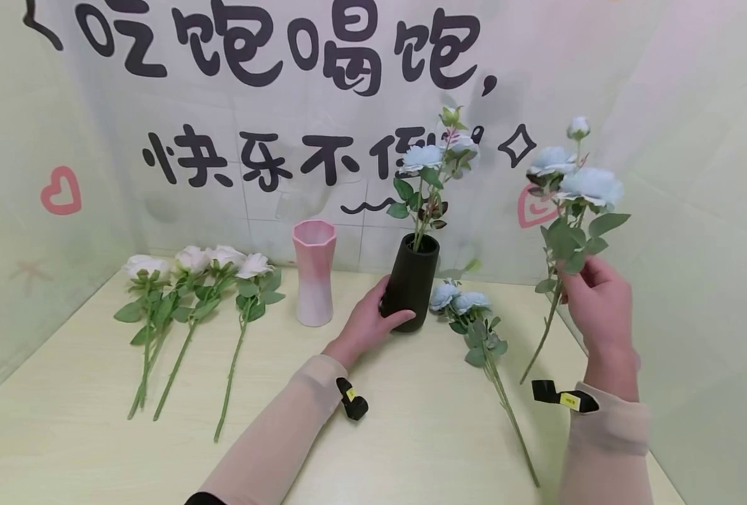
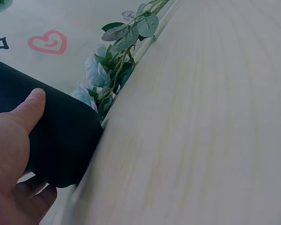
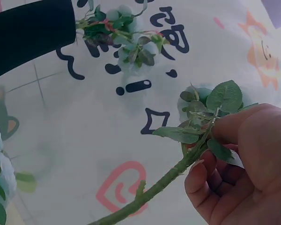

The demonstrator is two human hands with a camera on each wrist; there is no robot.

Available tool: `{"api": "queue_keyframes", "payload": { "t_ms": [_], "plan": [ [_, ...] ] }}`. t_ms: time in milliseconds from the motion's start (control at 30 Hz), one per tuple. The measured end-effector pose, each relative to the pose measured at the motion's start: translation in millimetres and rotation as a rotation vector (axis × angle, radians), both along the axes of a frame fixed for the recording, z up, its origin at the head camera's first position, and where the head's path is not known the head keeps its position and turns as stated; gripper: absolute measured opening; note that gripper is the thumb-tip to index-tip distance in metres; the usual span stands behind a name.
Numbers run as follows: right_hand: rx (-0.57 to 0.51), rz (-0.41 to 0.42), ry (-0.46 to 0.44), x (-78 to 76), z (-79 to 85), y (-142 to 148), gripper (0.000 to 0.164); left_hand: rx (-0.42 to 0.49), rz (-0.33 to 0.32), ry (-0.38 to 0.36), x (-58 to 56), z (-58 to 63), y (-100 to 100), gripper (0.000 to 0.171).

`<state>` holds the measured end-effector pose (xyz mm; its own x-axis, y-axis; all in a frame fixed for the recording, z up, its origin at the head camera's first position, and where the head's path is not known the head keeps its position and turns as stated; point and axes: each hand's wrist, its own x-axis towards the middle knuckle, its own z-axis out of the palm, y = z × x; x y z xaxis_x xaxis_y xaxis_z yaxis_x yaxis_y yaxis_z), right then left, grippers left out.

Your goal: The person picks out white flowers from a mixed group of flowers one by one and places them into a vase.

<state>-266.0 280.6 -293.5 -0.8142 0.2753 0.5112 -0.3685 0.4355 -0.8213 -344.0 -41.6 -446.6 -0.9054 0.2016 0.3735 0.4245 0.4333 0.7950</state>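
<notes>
My left hand (image 1: 373,319) grips the lower part of a black vase (image 1: 414,280), thumb across its front. Blue artificial flowers (image 1: 433,165) stand in that vase, their leaves above its mouth. Raised at the right, my right hand (image 1: 600,301) pinches the stem of another blue flower spray (image 1: 590,189), blooms up and the cut end pointing down-left. In the right wrist view the thumb and fingers close round the green stem (image 3: 166,180) just under its leaves. A further blue flower spray (image 1: 483,330) lies on the table between the vase and my right arm.
Left of the black vase stands a pink and white vase (image 1: 315,277). Several white flowers (image 1: 190,263) with green stems lie on the left of the pale wooden table (image 1: 83,449). A printed curtain (image 1: 322,147) hangs behind and along both sides.
</notes>
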Motion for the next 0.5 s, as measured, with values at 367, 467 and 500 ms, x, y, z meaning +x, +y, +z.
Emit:
{"api": "queue_keyframes", "payload": {
  "t_ms": [367,467,500],
  "plan": [
    [-0.370,0.196,0.257,8.1,13.7,-19.5,0.015,0.002,0.006,0.005,-2.6,-2.5,0.3,0.084],
    [-0.386,0.215,0.301,8.6,15.4,-23.6,0.016,0.003,0.005,0.009,-3.3,-2.5,1.0,0.084],
    [-0.390,0.225,0.316,8.5,15.7,-24.9,0.016,0.004,0.007,0.009,-3.3,-2.3,1.1,0.084]
  ]
}}
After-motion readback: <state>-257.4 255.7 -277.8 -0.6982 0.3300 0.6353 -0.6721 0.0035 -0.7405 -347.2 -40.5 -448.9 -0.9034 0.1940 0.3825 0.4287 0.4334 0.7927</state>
